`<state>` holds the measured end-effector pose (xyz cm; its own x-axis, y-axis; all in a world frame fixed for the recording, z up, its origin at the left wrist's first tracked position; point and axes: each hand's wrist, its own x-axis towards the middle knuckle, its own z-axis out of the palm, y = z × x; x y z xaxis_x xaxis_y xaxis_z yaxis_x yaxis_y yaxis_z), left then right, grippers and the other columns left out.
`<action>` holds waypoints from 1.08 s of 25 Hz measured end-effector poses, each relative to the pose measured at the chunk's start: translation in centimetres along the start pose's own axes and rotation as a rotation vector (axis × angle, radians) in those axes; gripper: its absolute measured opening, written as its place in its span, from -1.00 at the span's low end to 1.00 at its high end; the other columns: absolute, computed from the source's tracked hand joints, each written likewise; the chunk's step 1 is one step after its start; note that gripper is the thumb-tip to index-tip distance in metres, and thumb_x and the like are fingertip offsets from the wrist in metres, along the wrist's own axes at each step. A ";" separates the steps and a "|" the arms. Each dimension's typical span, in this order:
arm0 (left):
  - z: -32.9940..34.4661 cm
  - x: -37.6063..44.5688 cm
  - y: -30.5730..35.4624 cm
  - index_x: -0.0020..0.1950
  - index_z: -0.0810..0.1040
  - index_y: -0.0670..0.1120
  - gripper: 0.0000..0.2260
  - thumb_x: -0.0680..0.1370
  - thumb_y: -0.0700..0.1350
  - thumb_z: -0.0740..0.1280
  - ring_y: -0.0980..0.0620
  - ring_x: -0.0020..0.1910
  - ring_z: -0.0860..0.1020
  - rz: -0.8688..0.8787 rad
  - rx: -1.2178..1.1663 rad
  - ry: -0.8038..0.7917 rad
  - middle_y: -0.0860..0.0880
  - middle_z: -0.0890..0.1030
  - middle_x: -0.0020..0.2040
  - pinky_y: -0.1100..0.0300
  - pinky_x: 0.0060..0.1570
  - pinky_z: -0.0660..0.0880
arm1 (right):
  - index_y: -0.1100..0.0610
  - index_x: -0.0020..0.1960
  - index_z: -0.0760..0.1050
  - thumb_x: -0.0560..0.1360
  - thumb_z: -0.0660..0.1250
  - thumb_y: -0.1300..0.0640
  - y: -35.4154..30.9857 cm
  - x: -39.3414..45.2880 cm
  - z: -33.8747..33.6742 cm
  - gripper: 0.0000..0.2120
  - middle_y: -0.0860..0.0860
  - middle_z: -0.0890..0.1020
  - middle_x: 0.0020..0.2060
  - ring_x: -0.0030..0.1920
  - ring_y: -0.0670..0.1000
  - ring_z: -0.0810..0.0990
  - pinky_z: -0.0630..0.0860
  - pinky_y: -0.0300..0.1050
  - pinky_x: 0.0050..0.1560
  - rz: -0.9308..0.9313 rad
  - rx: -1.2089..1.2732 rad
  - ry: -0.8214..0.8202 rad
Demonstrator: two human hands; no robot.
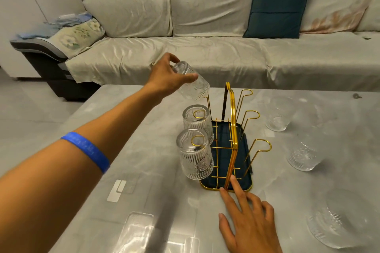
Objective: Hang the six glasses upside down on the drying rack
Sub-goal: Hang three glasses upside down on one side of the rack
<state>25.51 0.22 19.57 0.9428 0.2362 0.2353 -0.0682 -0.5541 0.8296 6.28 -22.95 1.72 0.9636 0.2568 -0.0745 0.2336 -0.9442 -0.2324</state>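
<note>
Left hand fingers clasping an upturned, tilted glass above the drying rack's far left prong, right hand fingers spread, fingertips touching the rack's near edge, two hung glasses on its left prongs, three standing glasses right of the rack on the table

The drying rack, gold wire over a dark tray, stands mid-table with two ribbed clear glasses hung upside down on its left prongs. A third glass is tilted, mouth down, above the rack's far-left prong. Three more glasses stand upright toward the table's right edge.
</note>
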 end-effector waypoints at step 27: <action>4.6 -1.8 -3.0 0.40 0.36 -0.06 -0.45 0.48 0.08 0.40 -0.07 0.26 0.46 -0.202 -0.223 -0.037 -0.13 0.45 0.37 0.07 0.13 0.42 | -0.05 0.09 0.64 0.48 -0.19 -0.27 1.1 0.7 2.3 -0.33 0.07 0.57 0.24 -0.12 0.13 0.66 0.54 0.16 -0.28 -0.082 -0.037 0.258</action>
<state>25.56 -2.21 14.37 0.9554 0.2926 0.0388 0.0560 -0.3089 0.9494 6.91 -23.34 -0.79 0.9415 0.2759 0.1937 0.3121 -0.9305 -0.1916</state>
